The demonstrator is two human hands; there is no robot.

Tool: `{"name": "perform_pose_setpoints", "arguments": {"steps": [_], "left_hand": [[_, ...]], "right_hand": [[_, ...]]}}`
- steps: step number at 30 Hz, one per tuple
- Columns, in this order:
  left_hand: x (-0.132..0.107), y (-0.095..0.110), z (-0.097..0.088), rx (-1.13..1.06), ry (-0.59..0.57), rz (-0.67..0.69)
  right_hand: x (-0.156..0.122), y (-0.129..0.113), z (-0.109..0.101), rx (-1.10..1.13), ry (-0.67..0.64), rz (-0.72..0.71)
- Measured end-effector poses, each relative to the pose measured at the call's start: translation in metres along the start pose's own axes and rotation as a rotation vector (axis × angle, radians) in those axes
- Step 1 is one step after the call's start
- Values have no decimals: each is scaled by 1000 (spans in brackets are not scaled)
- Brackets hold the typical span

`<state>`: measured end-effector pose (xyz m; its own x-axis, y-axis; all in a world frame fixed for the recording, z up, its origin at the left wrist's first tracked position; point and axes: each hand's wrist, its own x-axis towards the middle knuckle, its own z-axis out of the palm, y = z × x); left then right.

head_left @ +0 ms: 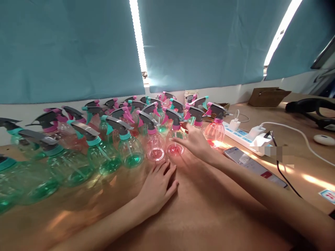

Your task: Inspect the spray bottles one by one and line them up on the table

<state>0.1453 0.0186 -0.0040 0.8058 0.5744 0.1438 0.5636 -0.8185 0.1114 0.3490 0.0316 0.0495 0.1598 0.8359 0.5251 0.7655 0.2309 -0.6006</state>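
Observation:
My right hand [195, 141] is at a clear pink spray bottle [176, 149] standing upright in the front row. Its thumb reaches across the bottle's front and its fingers lie at the right of the pink collar, so the bottle's shoulder is between them. My left hand [158, 186] rests palm down on the table, fingers spread, holding nothing. Its fingertips are close to another pink spray bottle [155, 144], just short of its base. To the left stands a green spray bottle [130, 153] with a grey and teal trigger head.
Several more green and pink spray bottles crowd behind and to the left. On the right are a white power strip [237, 136] with plugs and cables, a phone [253, 165], a cardboard box [269, 97] and a white mouse [324, 139]. A blue curtain [204, 45] hangs behind the wooden table [209, 216].

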Motion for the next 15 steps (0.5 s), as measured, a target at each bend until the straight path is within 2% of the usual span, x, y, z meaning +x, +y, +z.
{"name": "perform_pose_setpoints", "arguments": {"steps": [5,9,12,15], "left_hand": [[7,5,-2,-35,-51,12],[18,14,2,-65,-25,60],[27,22,6,-69,-6,106],[36,28,7,-74,-16,135]], "right_hand": [[-21,3,-30,46,5,19],[-23,19,-54,-56,84,89],[-16,33,-61,-161,127,138],[-9,44,-56,-236,112,164]]}}
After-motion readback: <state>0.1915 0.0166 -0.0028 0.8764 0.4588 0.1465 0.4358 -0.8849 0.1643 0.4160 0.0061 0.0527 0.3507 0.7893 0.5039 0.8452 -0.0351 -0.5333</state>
